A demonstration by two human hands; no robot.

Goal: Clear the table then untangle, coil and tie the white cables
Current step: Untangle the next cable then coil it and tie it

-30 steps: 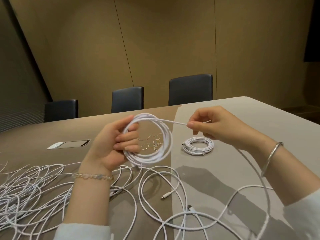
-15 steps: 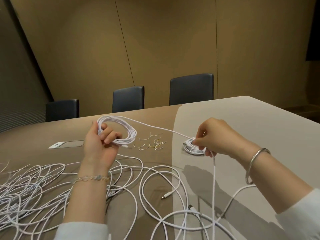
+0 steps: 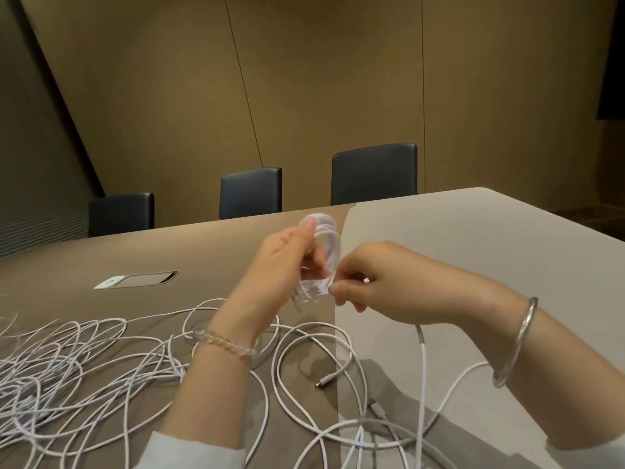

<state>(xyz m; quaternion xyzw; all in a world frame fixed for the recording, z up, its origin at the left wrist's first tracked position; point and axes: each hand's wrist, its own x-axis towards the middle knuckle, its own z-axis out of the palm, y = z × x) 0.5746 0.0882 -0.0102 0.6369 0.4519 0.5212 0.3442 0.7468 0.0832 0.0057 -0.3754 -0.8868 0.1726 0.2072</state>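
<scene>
My left hand (image 3: pixel 287 262) grips a small coil of white cable (image 3: pixel 324 255), held upright and blurred above the table (image 3: pixel 473 248). My right hand (image 3: pixel 378 282) pinches the same cable right beside the coil's lower edge. From that hand the free strand (image 3: pixel 421 367) drops straight down to the table. A large tangle of white cables (image 3: pixel 67 374) covers the table at the left. Loose loops (image 3: pixel 304 377) with a connector end (image 3: pixel 326 380) lie between my forearms.
Three dark chairs (image 3: pixel 373 174) stand along the table's far side before a tan wall. A flush cover plate (image 3: pixel 138 279) sits in the table surface at the left. The table's right part is lit pale, with its edge at the far right.
My left hand swung the coil down flat, then lifted it upright and rightward. My right hand dropped toward the table, then came up against the coil. The finished coil behind is now hidden.
</scene>
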